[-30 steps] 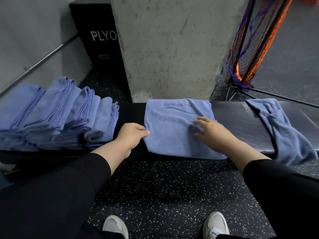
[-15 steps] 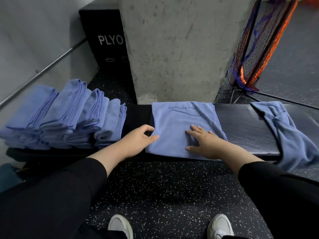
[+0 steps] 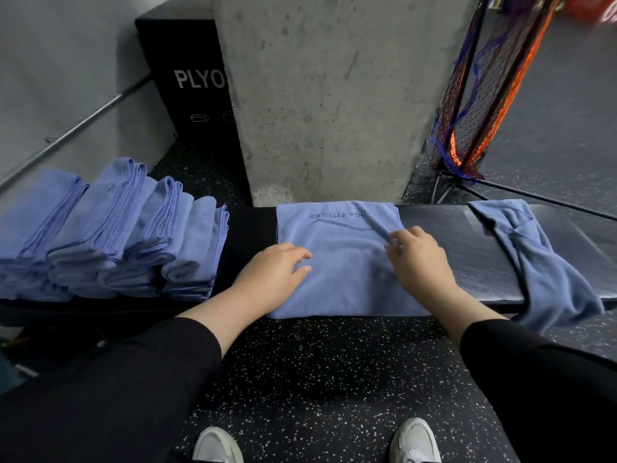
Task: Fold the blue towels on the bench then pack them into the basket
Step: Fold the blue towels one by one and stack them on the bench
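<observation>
A blue towel point(image 3: 340, 272) printed with "FITNESS" lies flat across the middle of the black bench point(image 3: 460, 262). My left hand point(image 3: 270, 275) rests on the towel's left edge with relaxed fingers. On the right part of the towel, my right hand point(image 3: 417, 262) pinches up a raised ridge of cloth. Several folded blue towels point(image 3: 110, 228) stand in a row on the bench's left end. A crumpled blue towel point(image 3: 534, 262) hangs over the bench's right end. No basket is in view.
A concrete pillar point(image 3: 327, 95) rises right behind the bench, with a black plyo box point(image 3: 187, 78) to its left. An orange and blue net on a stand point(image 3: 480, 105) is at the back right. My white shoes point(image 3: 414, 442) stand on speckled floor.
My right hand went from lying flat on the towel to pinching up a ridge of it. My left hand slid from beside the left edge onto the towel.
</observation>
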The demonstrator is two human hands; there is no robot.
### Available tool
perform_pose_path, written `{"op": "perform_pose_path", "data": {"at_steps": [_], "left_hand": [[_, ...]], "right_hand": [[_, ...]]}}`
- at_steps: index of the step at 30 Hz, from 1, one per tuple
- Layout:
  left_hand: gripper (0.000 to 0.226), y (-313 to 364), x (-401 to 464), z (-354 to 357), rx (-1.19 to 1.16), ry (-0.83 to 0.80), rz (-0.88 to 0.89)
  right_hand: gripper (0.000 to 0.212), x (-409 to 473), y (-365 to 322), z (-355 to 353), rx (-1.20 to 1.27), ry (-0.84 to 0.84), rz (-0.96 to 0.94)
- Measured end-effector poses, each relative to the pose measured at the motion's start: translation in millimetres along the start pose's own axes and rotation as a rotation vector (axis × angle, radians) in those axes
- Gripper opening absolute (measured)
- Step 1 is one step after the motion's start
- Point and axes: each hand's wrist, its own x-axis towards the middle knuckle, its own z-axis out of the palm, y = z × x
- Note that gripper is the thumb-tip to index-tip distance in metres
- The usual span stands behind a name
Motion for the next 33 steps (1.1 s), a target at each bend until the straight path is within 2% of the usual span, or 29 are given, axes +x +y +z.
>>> {"op": "perform_pose_path", "data": {"at_steps": [4, 8, 15, 20, 25, 27, 31, 33], "left_hand": [[0.043, 13.6, 22.3, 21.9, 0.165, -0.04, 0.048], [0.049, 16.9, 40.6, 34.5, 0.169, -0.026, 0.013], [0.058, 11.0, 61.7, 52.9, 0.242, -0.092, -0.019], [0.063, 6.5, 61.7, 58.8, 0.246, -0.129, -0.04], [0.066, 4.6, 58.2, 59.1, 0.229, -0.138, -0.045], [0.066, 5.9, 57.0, 58.0, 0.222, -0.145, -0.05], [0.063, 7.0, 55.0, 54.2, 0.177, -0.124, -0.061], [0.06, 4.4, 55.7, 51.2, 0.161, -0.051, -0.081]], "right_hand": [[0.028, 10.4, 24.7, 5.7, 0.043, -0.028, 0.142], [0.024, 23.9, 29.4, 11.4, 0.089, -0.054, 0.223], [0.017, 51.3, 29.8, 14.1, 0.12, -0.093, 0.404], [0.01, 60.8, 22.5, 16.5, 0.076, -0.121, 0.412], [0.005, 75.6, 9.5, 0.6, 0.223, 0.127, 0.274], [0.009, 83.0, 11.4, -2.8, 0.319, 0.167, 0.28], [0.025, 73.6, 36.4, 10.4, 0.287, -0.02, 0.353], [0.028, 68.6, 43.1, 11.2, 0.294, -0.034, 0.33]]}}
